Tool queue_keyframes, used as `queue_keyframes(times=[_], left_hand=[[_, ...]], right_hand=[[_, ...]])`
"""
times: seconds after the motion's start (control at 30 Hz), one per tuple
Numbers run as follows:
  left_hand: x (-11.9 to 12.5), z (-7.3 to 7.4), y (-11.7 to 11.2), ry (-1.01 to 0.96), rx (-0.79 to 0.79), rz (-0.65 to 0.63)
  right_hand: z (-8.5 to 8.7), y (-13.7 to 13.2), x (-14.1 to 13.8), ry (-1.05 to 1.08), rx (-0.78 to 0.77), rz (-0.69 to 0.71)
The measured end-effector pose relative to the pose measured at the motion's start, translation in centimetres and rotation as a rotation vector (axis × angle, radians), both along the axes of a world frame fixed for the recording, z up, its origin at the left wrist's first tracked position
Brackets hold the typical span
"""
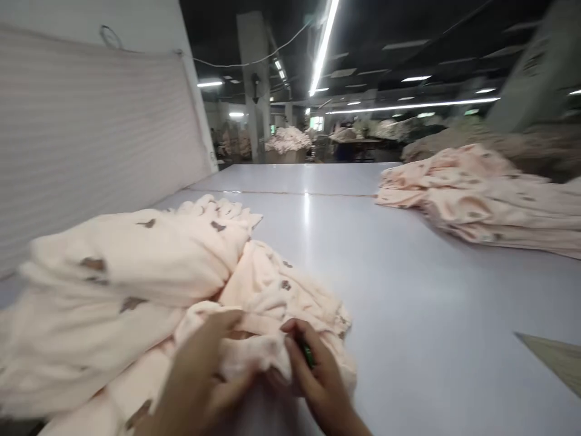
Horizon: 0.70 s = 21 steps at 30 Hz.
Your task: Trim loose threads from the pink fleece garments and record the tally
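While the peach fleece garment (254, 345) lies bunched at the near edge of the grey table (408, 315), we grip it with both hands.
Our left hand (200, 381) pinches a fold; our right hand (318, 381) closes on fabric and a small green object (307, 354) (too blurred to name). A heap of matching fleece (127, 290) touches it at left; another stack (490, 194) lies well apart.

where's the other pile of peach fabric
In the head view it lies at the right of the grey table, the second pile of peach fabric, far across from the hands.
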<state>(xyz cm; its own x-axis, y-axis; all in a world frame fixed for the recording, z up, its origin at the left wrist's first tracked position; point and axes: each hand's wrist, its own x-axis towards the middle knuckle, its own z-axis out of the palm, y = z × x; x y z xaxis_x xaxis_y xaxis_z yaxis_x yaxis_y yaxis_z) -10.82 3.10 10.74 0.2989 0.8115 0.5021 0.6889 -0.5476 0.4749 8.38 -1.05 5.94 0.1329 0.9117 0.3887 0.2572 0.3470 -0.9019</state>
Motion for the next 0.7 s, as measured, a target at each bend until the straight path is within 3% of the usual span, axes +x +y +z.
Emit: queue_keyframes(times=[0.03,0.13,0.27,0.37,0.57,0.7], left_hand=[[1.1,-0.2,-0.7,0.051,-0.155,-0.172],[3.5,0.0,-1.3,-0.036,-0.473,-0.389],[3.6,1.0,-0.5,-0.258,-0.854,-0.579],[3.1,0.7,0.0,-0.396,-1.067,-0.603],[4.3,0.1,-1.4,-0.371,-1.029,-0.395],[5.7,0.3,-2.3,-0.346,-0.882,-0.465]], right_hand=[[0.5,-0.2,0.3,0.026,-0.012,0.009],[1.5,-0.4,1.3,0.099,-0.071,-0.013],[2.2,-0.1,2.4,0.153,-0.157,-0.089],[2.2,0.2,2.7,0.143,-0.212,-0.101],[1.9,-0.6,3.4,-0.029,-0.237,-0.121],[2.5,-1.6,3.4,-0.232,-0.06,0.016]])
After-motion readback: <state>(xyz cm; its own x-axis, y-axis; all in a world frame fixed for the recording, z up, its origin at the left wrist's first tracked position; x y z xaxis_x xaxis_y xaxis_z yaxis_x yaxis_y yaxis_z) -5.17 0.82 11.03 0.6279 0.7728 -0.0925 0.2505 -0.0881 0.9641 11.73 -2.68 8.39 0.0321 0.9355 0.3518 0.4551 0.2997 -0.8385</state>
